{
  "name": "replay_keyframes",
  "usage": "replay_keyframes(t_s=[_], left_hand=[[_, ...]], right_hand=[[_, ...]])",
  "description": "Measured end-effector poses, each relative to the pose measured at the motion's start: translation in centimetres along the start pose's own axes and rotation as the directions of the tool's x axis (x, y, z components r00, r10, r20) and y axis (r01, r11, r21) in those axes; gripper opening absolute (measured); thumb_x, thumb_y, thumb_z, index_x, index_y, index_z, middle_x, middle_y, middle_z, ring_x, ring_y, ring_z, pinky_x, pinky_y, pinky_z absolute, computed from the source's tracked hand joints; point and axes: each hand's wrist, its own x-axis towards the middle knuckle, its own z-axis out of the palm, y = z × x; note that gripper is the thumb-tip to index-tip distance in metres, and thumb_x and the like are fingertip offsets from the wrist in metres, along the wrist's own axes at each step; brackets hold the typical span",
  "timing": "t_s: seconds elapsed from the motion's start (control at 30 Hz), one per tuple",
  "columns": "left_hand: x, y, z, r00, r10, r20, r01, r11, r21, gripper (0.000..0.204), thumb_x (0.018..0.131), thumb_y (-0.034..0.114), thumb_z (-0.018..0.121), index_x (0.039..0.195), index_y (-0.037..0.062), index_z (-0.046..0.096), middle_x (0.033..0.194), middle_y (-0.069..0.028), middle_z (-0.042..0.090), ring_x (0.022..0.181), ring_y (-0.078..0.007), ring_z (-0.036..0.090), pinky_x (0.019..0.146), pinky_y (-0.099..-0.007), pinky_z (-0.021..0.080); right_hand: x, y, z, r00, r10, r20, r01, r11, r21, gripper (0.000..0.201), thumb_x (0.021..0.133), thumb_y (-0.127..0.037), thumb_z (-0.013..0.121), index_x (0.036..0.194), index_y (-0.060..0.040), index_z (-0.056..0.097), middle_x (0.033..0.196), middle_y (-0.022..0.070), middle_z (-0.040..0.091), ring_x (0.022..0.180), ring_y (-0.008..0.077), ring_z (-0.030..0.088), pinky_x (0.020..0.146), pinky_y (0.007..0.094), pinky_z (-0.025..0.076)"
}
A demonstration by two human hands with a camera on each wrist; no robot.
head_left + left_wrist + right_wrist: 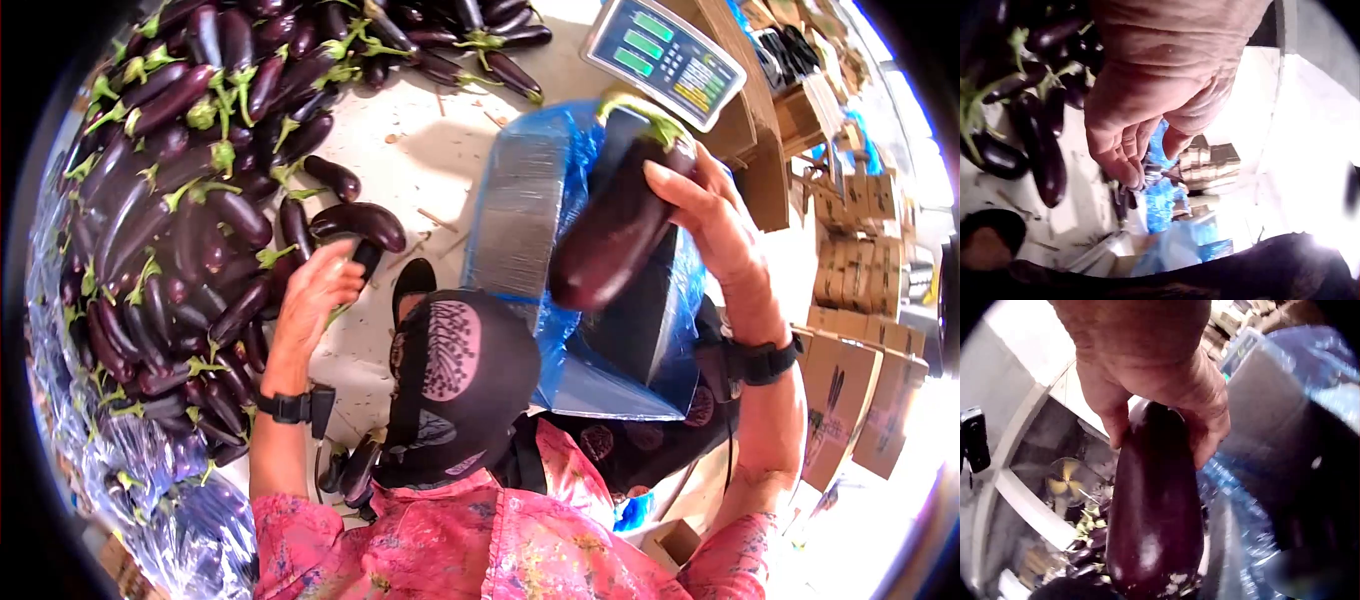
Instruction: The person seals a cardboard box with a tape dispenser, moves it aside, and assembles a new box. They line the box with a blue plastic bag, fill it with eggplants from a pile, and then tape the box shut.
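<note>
In the head view my right hand grips a large dark purple eggplant near its green stem end. The eggplant is tilted over a box lined with blue plastic film. The right wrist view shows thumb and fingers on either side of this eggplant, with pale scuffs at its lower end. My left hand is beside a curved eggplant at the pile's edge. Its fingers hang loosely curled in the left wrist view, with nothing between them and the thumb.
A large heap of eggplants covers the left side. A scale display stands beyond the lined box. Cardboard boxes are stacked at the right. Clear plastic film lies at the lower left, and stem scraps lie on the pale floor.
</note>
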Motion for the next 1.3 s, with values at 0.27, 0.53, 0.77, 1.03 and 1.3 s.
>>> replay_keyframes(t_s=[0.27, 0.53, 0.77, 1.03, 1.3], left_hand=[[-4.0, -12.6, -10.2, 0.932, -0.166, -0.324, 0.254, 0.933, 0.253, 0.034, 0.096, 0.019, 0.059, 0.125, 0.0024, 0.058, 0.104, -0.0083, 0.066, 0.086, -0.0128, 0.062, 0.078, -0.0264, 0.051], [-12.1, -23.1, -20.0, 0.655, 0.469, -0.593, 0.165, 0.676, 0.718, 0.043, 0.08, 0.017, 0.074, 0.118, 0.0026, 0.061, 0.108, -0.0133, 0.069, 0.097, -0.0281, 0.065, 0.09, -0.0358, 0.05], [-9.1, -21.5, -18.0, 0.706, 0.328, -0.628, 0.547, 0.311, 0.777, 0.09, 0.069, 0.026, 0.085, 0.145, 0.0129, 0.038, 0.149, -0.019, 0.035, 0.134, -0.0404, 0.036, 0.103, -0.0565, 0.037], [-8.5, -22.5, -19.8, 0.621, 0.074, -0.78, 0.564, 0.65, 0.51, 0.068, 0.063, 0.041, 0.086, 0.108, -0.0026, 0.061, 0.107, -0.0243, 0.066, 0.114, -0.0404, 0.056, 0.094, -0.0454, 0.046], [-11.4, -8.6, -8.1, 0.827, 0.231, -0.513, -0.179, 0.972, 0.149, 0.076, 0.076, 0.01, 0.075, 0.143, 0.0018, 0.041, 0.133, -0.0106, 0.053, 0.12, -0.0229, 0.054, 0.103, -0.0344, 0.043]], right_hand=[[-1.8, 9.5, -0.9, 0.928, 0.365, -0.079, -0.263, 0.488, -0.832, 0.071, 0.078, -0.05, 0.077, 0.116, 0.0025, 0.05, 0.105, 0.0319, 0.065, 0.106, 0.0458, 0.062, 0.088, 0.0474, 0.049], [1.5, 19.5, -1.6, 0.946, 0.321, -0.033, -0.116, 0.243, -0.963, 0.057, 0.083, -0.032, 0.068, 0.119, 0.0054, 0.044, 0.108, 0.0353, 0.063, 0.105, 0.0487, 0.061, 0.091, 0.0505, 0.05], [0.5, 19.2, -1.1, 0.964, 0.263, -0.049, -0.059, 0.032, -0.998, 0.074, 0.084, -0.038, 0.07, 0.131, 0.0076, 0.036, 0.097, 0.0338, 0.066, 0.094, 0.0497, 0.065, 0.084, 0.0528, 0.053], [-1.1, 13.9, -0.8, 0.984, 0.169, 0.048, 0.013, 0.204, -0.979, 0.065, 0.085, -0.039, 0.071, 0.133, 0.0003, 0.052, 0.084, 0.0255, 0.068, 0.081, 0.0436, 0.067, 0.071, 0.05, 0.052], [-1.6, 2.5, 0.2, 0.937, 0.308, 0.166, -0.188, 0.843, -0.504, 0.057, 0.095, -0.047, 0.061, 0.13, -0.0021, 0.059, 0.099, 0.007, 0.067, 0.083, 0.0148, 0.066, 0.07, 0.0286, 0.053]])
